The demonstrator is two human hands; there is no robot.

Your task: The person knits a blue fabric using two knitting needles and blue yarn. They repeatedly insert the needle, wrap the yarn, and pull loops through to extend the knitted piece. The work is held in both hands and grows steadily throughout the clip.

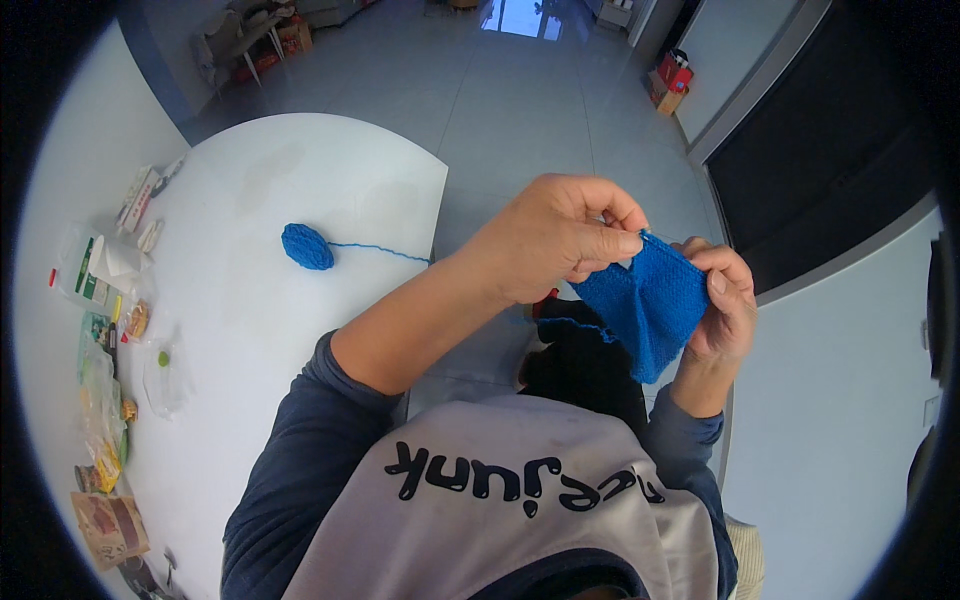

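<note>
A piece of blue knitted fabric (664, 311) hangs folded in front of my body, raised between my two hands. My left hand (574, 232) pinches its upper left corner between thumb and fingers; something small and shiny, perhaps a needle tip, shows there. At the fabric's right edge, my right hand (724, 300) grips it with the thumb in front, and some fingers are hidden behind. A ball of blue yarn (307, 247) lies on the white table (352, 172). One strand (379, 248) runs from the ball to the table edge, and a loose strand (574, 322) also hangs beside the fabric.
Along the table's left side, by the wall, are a plastic jug (79, 270), several plastic bags (101, 405), a brown paper package (110, 529) and a spoon (169, 566). Boxes (670, 82) stand on the tiled floor beside a wall. A dark doorway (825, 157) is at right.
</note>
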